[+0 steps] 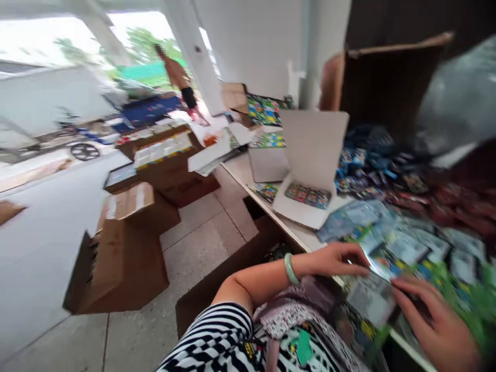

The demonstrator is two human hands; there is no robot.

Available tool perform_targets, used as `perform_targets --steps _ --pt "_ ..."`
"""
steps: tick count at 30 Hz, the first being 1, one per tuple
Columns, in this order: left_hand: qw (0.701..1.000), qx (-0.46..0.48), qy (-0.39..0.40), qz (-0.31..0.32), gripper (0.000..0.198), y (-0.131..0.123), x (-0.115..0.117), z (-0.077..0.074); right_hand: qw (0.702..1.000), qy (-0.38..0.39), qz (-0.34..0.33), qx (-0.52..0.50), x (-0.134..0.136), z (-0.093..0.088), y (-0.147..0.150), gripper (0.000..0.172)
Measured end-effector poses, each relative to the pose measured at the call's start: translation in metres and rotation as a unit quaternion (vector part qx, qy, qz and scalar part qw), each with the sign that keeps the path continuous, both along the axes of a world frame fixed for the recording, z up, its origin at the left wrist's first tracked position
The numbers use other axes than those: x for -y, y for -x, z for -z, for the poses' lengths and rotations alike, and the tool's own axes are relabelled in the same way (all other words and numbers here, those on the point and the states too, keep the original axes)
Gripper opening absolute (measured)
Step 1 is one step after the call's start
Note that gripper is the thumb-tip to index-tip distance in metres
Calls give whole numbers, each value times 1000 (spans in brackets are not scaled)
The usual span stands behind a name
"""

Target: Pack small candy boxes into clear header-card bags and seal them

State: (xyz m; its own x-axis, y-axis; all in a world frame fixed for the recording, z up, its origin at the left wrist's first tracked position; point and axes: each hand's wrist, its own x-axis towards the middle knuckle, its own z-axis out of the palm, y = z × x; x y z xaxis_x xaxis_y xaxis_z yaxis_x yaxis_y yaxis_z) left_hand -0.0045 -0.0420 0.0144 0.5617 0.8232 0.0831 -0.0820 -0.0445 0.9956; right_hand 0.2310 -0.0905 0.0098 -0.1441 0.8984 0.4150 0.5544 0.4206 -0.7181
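Though hands [436,316] flank it, the packet [374,299] blurs.

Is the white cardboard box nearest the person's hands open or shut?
The white cardboard box is open: its white lid stands raised, and colourful printed packs show inside.

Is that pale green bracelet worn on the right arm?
No, the pale green bracelet is on the other arm, between the left hand and its striped sleeve.

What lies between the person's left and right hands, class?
A flat packet, held at its edges by left hand and right hand, shows there in the head view.
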Motion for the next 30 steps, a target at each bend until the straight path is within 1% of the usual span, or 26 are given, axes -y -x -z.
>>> perform_targets --steps 2,5,8,13,15,17,19,21,22,23,25,27,28,29,30 --pt "1000 11 27 -9 55 -6 0 -1 999 36 -4 -30 6 -7 3 19" --pt "999 13 17 -33 43 -15 -6 0 994 67 20 -85 5 -11 7 17" --pt "999 -2 2 -39 32 -19 -10 1 989 67 37 -124 2 -8 9 11" --pt "998 -21 -25 -46 25 -19 -9 2 987 42 33 -150 2 0 14 4" --pt "997 -42 -34 -58 22 -18 -9 5 987 43 35 -153 3 1 19 5" --pt "993 -67 -40 -91 22 -18 -11 10 986 48 31 -156 3 2 22 9" --pt "988 -86 -38 -125 22 -19 -14 15 985 68 10 -157 4 4 17 14" --pt "985 -88 -34 -144 18 -19 -17 20 982 95 4 -161 7 4 -2 23" --pt "985 -82 -34 -147 14 -18 -18 21 981 105 21 -163 10 5 -18 27" --pt "985 -76 -35 -149 11 -17 -19 22 979 108 57 -162 15 5 -36 29" --pt "985 -64 -39 -156 9 -14 -22 23 970 92 171 -146 29 7 -81 26" --pt "983 -58 -37 -170 10 -13 -23 24 946 64 299 -107 45 10 -127 22" --pt "982 -55 -34 -177 11 -13 -24 24 933 60 347 -73 54 12 -146 21" --pt "982 -53 -31 -181 11 -14 -25 25 925 62 373 -31 63 15 -161 19" --pt "981 -51 -29 -184 11 -16 -25 26 922 69 381 16 72 18 -172 17"
